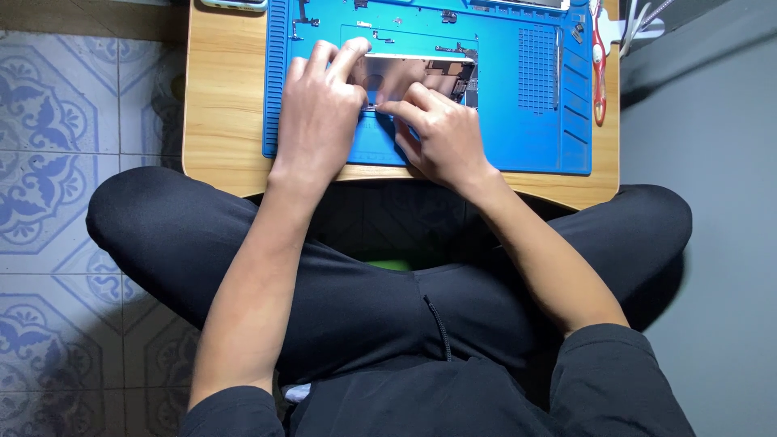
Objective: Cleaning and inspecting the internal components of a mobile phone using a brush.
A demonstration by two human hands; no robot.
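Observation:
An opened phone (pixel 441 77), its inner parts exposed, lies on a blue repair mat (pixel 518 121) on a small wooden table (pixel 222 97). My left hand (pixel 320 109) rests over the phone's left part, fingers spread along its top edge and pressing it down. My right hand (pixel 437 133) sits at the phone's lower edge, index finger and thumb pinched at a small spot near the middle. Whether a tiny part or tool is between those fingers is hidden.
Small screws and parts (pixel 380 32) lie scattered on the mat's upper area. Red-handled pliers (pixel 599 65) lie at the table's right edge. Another phone's edge (pixel 235 4) shows at the top left. My crossed legs (pixel 388 267) are under the table; patterned floor tiles (pixel 57 121) lie left.

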